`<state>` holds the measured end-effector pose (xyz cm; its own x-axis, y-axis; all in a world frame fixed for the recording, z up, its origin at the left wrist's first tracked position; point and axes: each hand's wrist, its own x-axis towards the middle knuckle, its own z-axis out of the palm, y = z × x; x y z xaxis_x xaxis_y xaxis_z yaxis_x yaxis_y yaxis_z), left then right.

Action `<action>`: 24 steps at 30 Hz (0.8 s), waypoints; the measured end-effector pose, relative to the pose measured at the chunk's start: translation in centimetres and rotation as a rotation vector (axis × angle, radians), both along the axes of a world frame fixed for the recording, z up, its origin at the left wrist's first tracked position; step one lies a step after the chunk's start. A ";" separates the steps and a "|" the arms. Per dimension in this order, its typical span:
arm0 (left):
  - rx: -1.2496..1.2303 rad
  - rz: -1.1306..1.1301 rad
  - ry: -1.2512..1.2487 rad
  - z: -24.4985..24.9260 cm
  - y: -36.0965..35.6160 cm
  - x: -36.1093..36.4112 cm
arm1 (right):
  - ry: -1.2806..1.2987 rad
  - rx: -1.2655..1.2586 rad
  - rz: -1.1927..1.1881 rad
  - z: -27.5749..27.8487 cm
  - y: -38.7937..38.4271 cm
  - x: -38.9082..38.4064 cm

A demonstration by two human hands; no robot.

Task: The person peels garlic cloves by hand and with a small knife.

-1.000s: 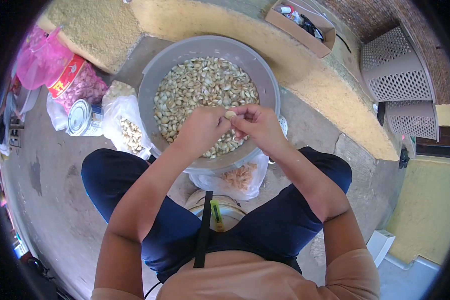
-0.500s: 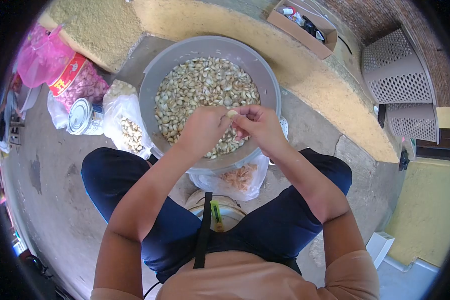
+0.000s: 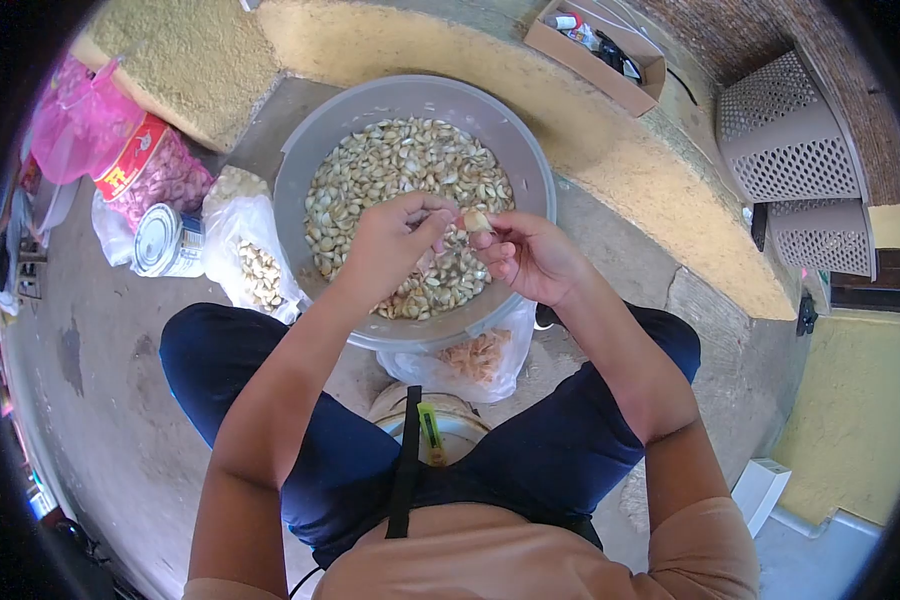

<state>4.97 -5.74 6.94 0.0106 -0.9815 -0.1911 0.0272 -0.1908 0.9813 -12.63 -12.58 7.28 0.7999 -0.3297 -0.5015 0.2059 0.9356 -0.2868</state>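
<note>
A large grey basin (image 3: 535, 165) holds many pale garlic cloves (image 3: 400, 160). Over its near half, my left hand (image 3: 402, 240) is closed, its thumb and fingertips pinched at a small piece too tiny to make out. Close beside it on the right, my right hand (image 3: 530, 252) pinches a pale clove (image 3: 477, 221) between thumb and forefinger, the other fingers curled below. The two sets of fingertips nearly meet at the clove.
Below the basin lies a plastic bag of peelings (image 3: 480, 358). At left are a bag of peeled cloves (image 3: 260, 272), a can (image 3: 168, 242) and a pink net sack (image 3: 165, 175). A cardboard box (image 3: 592, 62) sits on the ledge; a yellow-green cutter (image 3: 431, 432) lies between the legs.
The hands have moved slightly apart. My left hand has shifted up and left, and the clove between the fingertips now shows more clearly in my right hand.
</note>
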 end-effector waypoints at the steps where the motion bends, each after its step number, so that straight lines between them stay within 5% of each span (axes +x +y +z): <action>1: 0.004 -0.005 0.028 0.3 0.0 0.0 | -0.016 0.003 0.010 0.0 0.0 -0.1; 8: 0.059 -0.060 -0.028 0.8 0.2 -0.2 | -0.129 0.102 0.087 -0.3 0.1 -0.1; 14: 0.234 0.005 0.114 1.5 0.0 0.7 | 0.415 -0.757 -0.014 1.4 1.6 0.8; 17: 0.253 0.002 0.272 0.8 0.0 0.8 | 0.639 -1.609 -0.163 1.0 2.2 1.2; 24: 0.279 -0.032 0.311 0.9 0.2 0.3 | 0.715 -1.923 -0.165 1.7 2.4 1.3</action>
